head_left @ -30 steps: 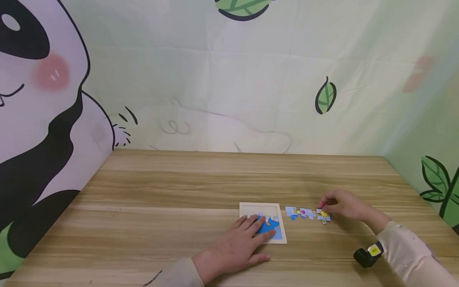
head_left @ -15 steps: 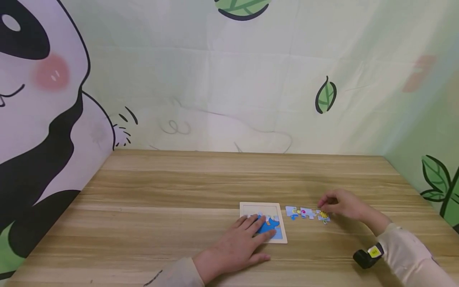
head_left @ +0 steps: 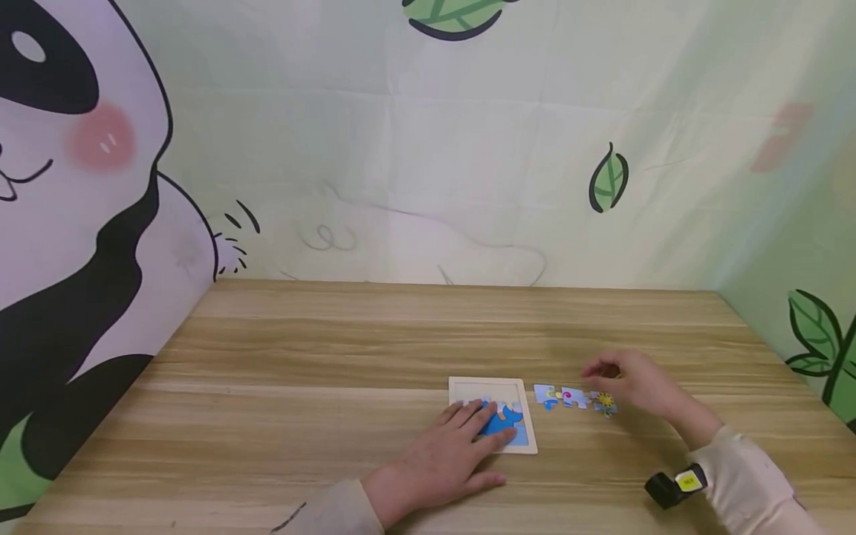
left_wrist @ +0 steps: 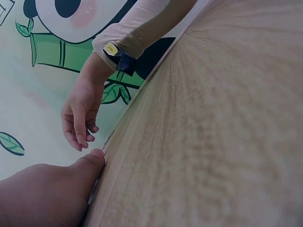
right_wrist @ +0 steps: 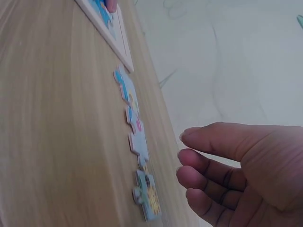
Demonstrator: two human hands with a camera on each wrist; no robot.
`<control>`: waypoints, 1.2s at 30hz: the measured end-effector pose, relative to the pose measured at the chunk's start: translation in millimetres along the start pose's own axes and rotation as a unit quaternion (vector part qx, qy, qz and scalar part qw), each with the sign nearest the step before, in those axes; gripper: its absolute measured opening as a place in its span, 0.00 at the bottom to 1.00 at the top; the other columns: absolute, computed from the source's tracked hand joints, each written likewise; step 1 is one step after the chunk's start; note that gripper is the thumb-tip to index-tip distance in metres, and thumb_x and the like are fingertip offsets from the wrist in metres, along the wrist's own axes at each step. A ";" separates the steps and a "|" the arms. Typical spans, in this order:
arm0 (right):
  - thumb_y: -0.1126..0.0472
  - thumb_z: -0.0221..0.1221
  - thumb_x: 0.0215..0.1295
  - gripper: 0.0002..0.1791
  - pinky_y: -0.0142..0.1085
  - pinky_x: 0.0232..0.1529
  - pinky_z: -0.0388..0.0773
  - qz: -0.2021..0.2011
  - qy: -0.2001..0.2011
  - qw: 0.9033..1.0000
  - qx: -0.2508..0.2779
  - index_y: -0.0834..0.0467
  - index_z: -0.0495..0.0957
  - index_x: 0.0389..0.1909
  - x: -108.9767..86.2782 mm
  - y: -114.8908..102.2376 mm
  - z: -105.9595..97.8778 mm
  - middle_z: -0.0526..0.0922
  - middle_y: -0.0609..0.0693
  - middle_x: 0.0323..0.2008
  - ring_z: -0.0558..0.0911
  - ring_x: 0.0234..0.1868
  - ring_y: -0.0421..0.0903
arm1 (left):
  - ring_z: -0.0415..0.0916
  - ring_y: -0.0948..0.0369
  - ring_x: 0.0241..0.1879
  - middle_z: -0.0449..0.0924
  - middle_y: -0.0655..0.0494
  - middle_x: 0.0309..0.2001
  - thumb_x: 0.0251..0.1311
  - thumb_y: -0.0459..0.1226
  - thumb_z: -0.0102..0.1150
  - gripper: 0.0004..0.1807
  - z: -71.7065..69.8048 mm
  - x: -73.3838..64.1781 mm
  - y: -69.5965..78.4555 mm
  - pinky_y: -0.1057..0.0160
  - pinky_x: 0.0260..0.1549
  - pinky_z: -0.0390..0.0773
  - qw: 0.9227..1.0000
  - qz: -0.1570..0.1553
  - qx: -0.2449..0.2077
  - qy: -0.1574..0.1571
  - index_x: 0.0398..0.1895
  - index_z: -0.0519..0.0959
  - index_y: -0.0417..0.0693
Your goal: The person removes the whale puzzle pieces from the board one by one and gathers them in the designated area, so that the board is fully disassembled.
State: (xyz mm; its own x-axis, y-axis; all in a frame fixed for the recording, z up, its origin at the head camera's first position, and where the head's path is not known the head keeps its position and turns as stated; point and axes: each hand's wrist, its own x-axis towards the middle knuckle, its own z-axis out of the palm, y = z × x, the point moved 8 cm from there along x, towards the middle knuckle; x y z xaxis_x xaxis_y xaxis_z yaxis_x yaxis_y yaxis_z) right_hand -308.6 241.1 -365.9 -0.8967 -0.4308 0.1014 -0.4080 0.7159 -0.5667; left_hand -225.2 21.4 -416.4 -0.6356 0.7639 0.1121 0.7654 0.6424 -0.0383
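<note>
A white-rimmed puzzle board lies on the table, its lower part filled with blue picture pieces and its upper part bare. My left hand rests on it with spread, straight fingers, covering its lower left. To the right of the board lie three jigsaw pieces in a row: one with blue and white, one with a pink curl, and one with a yellow sun. My right hand hovers just above the sun piece, fingers loosely bent; in the right wrist view nothing is between thumb and fingertips.
A black wrist camera with a yellow label is on the right forearm. Behind the wooden table hangs a pale backdrop with a printed panda and leaves.
My right hand has lifted off the sun piece and shifted slightly left and up. The sun piece moved slightly left earlier, closer to its neighbour. My left hand stays on the board.
</note>
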 end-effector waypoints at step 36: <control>0.63 0.60 0.64 0.10 0.29 0.36 0.79 -0.049 -0.020 0.998 0.036 0.65 0.81 0.43 14.4 -49.7 31.2 0.84 0.49 0.34 0.77 0.35 0.35 | 0.57 0.52 0.72 0.59 0.47 0.73 0.69 0.62 0.34 0.32 1.4 2.0 -0.2 0.52 0.71 0.60 1.000 -0.004 -0.009 0.000 0.73 0.58 0.67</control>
State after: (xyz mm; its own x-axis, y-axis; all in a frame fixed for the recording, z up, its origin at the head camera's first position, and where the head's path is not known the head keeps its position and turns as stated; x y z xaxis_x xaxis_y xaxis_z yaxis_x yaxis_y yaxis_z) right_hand -295.9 182.2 -361.8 -0.8455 -0.5186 0.1273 -0.4781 0.6289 -0.6131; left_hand -226.8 22.9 -417.6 -0.6415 0.7588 0.1122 0.7621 0.6472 -0.0193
